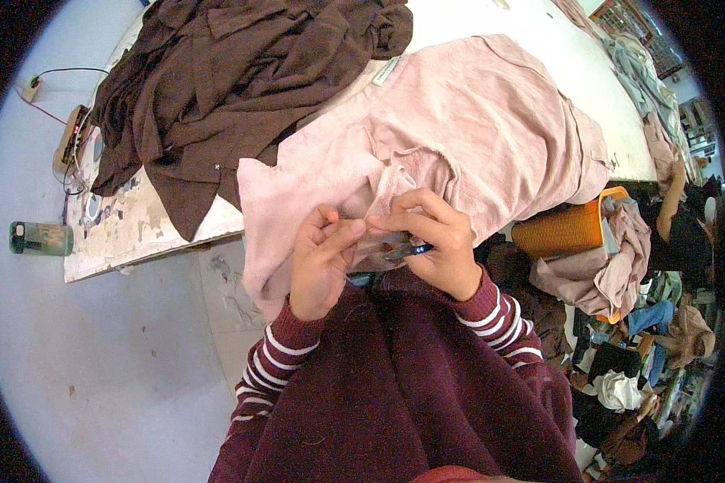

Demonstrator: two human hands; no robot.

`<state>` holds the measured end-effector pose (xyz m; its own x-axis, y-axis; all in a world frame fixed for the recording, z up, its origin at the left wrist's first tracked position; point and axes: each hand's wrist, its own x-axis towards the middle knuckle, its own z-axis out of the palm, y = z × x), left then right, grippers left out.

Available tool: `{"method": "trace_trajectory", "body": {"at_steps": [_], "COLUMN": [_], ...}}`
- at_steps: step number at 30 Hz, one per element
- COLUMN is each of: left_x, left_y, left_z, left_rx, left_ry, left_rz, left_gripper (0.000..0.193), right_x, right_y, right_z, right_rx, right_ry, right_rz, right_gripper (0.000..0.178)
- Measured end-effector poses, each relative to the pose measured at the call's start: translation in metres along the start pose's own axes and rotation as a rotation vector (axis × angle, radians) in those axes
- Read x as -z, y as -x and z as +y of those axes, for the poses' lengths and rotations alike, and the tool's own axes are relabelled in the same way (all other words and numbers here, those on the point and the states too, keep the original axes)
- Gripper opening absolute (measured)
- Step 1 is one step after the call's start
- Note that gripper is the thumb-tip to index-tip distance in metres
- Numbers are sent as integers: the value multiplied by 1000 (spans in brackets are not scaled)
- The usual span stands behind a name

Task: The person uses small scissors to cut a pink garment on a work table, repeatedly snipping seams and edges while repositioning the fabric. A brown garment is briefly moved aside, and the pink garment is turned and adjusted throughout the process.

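Observation:
A pale pink garment lies rumpled over the table's near edge, and part of it hangs down in front of me. My left hand is closed in a pinch at a fold of this cloth. Close beside it, my right hand has thumb and forefinger together at the same fold. Tucked in the right palm is a small dark metal tool with a blue end, which looks like thread snips. Its blades point toward the left hand. Any thread between the fingertips is too small to make out.
A heap of dark brown garments covers the far left of the worn white table. On the right stands an orange basket with cloth hanging out. A green bottle is beyond the table's left end. Another person's arm shows at far right.

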<state>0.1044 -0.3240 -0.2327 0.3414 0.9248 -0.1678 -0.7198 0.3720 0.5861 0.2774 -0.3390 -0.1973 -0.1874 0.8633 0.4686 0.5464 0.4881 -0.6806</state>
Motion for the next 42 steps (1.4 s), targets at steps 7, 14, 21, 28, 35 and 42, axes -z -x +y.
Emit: {"method": "trace_trajectory", "body": {"at_steps": [7, 14, 21, 28, 35, 42], "left_x": [2, 1, 2, -4, -4, -4], "left_y": [1, -2, 1, 3, -1, -5], "left_z": [2, -3, -2, -2, 1, -9], "left_rx": [62, 42, 8, -17, -39, -100], "left_ry": [72, 94, 102, 51, -1, 65], "left_rz": [21, 21, -20, 27, 60, -35], "left_gripper": [18, 18, 19, 21, 22, 15], "right_x": [29, 32, 22, 22, 13, -13], "right_y": [-7, 7, 3, 3, 5, 14], "right_z": [13, -18, -25, -24, -2, 1], "right_rx": [-190, -111, -115, -129, -248, 135], "right_ry": [-141, 137, 262, 275, -264, -64], "right_rz": [388, 21, 63, 52, 87, 58], "right_gripper": [20, 24, 19, 20, 27, 27]}}
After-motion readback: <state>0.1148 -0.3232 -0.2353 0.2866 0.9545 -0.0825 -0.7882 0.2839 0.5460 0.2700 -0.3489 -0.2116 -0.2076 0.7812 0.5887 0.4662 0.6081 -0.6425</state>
